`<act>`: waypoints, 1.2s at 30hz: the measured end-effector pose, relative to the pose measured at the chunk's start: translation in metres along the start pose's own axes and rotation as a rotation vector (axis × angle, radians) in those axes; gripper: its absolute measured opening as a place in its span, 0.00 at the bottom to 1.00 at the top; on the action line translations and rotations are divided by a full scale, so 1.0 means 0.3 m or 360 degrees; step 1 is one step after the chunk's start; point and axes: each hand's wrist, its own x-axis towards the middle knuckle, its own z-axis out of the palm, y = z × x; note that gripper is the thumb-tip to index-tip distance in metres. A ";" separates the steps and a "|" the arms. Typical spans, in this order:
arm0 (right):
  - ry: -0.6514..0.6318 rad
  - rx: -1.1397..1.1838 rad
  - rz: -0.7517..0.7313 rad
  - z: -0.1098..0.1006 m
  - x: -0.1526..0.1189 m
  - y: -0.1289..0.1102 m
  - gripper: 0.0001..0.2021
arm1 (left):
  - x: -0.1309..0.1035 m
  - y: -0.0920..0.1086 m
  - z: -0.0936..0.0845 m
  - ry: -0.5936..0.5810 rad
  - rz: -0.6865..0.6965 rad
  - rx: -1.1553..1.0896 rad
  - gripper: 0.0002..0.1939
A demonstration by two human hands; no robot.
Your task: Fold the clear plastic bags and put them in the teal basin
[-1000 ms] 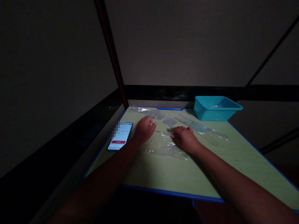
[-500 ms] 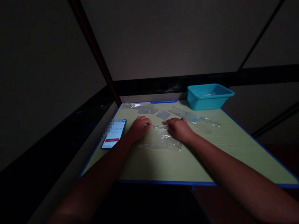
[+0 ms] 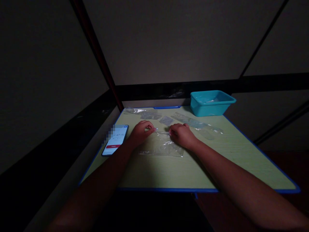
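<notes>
A clear plastic bag (image 3: 161, 149) lies on the pale green table, its far edge between my two hands. My left hand (image 3: 142, 131) pinches the left part of that edge between thumb and fingertips. At the right part, my right hand (image 3: 182, 135) is closed on the same edge, its fingers bent down over the plastic. The rest of the bag spreads toward me over the tabletop.
A phone (image 3: 116, 141) with a lit screen lies at the left edge of the table (image 3: 241, 161). Clear plastic pieces (image 3: 151, 114) and a small greyish square (image 3: 166, 120) lie beyond my hands, more plastic (image 3: 193, 123) to the right. A turquoise basket (image 3: 210, 109) stands at the back right.
The whole view has shifted slightly. My left thumb and fingers show a wider gap behind the pinch. Both hands remain at the bag's far edge.
</notes>
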 end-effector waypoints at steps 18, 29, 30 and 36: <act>-0.0099 0.0341 -0.0424 -0.067 -0.057 -0.086 0.08 | 0.005 -0.052 -0.002 0.0142 -0.0099 0.0434 0.06; -0.0888 0.0327 -0.0531 -0.041 -0.131 -0.148 0.40 | 0.015 -0.035 -0.013 0.0443 -0.0205 0.0268 0.04; -0.0945 0.0327 -0.0511 -0.036 -0.132 -0.147 0.40 | 0.015 -0.033 -0.013 0.0440 -0.0216 0.0259 0.04; -0.0894 0.0364 -0.0530 -0.058 -0.133 -0.152 0.40 | 0.015 -0.036 -0.013 0.0475 -0.0219 0.0193 0.05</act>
